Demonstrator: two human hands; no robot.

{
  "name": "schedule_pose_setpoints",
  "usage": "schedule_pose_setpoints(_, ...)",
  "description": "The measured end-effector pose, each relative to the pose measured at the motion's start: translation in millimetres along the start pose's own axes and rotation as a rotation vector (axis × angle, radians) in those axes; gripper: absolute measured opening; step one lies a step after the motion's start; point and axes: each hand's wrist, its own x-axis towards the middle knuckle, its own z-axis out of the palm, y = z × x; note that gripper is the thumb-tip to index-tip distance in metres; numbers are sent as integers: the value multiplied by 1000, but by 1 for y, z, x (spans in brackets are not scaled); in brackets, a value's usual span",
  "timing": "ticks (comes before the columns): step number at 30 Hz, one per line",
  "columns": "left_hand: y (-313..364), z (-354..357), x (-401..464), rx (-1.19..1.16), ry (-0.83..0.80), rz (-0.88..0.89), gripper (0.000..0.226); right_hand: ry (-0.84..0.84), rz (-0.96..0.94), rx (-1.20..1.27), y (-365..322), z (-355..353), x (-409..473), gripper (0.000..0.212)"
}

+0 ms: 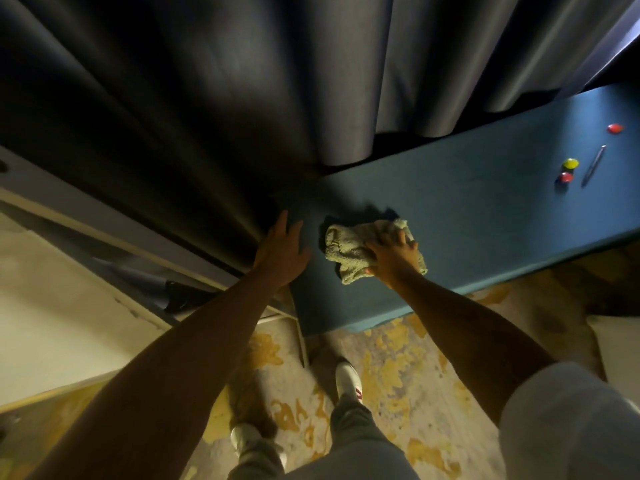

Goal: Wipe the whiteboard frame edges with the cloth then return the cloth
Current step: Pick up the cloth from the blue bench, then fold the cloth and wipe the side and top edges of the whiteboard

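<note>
My right hand (391, 252) lies on top of the cloth (363, 252), fingers bent around its crumpled folds, and presses it on the blue table (485, 209). My left hand (282, 249) holds nothing; its fingers are spread flat at the near left corner of the table, touching the dark curtain (207, 116).

The cloth sits just right of my left hand, near the left end of the table, with its long side running left to right. The whiteboard (52, 299), I think, is the pale panel low at the left with a light frame; I cannot be sure. It lies well apart from the cloth, on the left-hand side, so the cloth must travel left across my body. At the far right of the table 3 small coloured magnets (569, 164) and a pen (593, 166) rest, away from both hands.
</note>
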Motion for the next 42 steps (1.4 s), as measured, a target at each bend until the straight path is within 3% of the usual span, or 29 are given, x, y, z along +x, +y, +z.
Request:
schedule_pose_setpoints(6,21,-23,-14,-287,-173,-9,67,109,-39,176,-19,-30,-2,53)
schedule_pose_setpoints(12,41,-94,-40,-1048,-161,-275,68,503,-230,399,-62,-126,-21,68)
schedule_pose_setpoints(18,49,-155,-77,-1488,-38,-12,64,820,-505,505,-108,-217,-73,52)
schedule_pose_setpoints(24,34,-213,-125,-1514,325,239,29,740,-764,578,-142,-268,-109,82)
schedule_pose_setpoints(26,21,-232,-147,-1440,424,256,27,726,-804,720,-157,-273,-120,76)
schedule_pose_setpoints(28,2,-248,-172,-1408,497,261,33,695,-745,1015,-181,-279,-134,70)
schedule_pose_setpoints(30,-19,-261,-204,-1369,518,296,33,542,-702,1299,-213,-287,-152,69)
schedule_pose_setpoints(34,-60,-282,-274,-1299,572,317,22,370,-748,1405,-280,-299,-187,67)
schedule_pose_setpoints(38,-119,-303,-362,-1099,759,214,6,535,-841,1260,-362,-298,-240,60)
schedule_pose_setpoints(42,-176,-326,-435,-1004,875,130,22,715,-934,1199,-450,-300,-285,68)
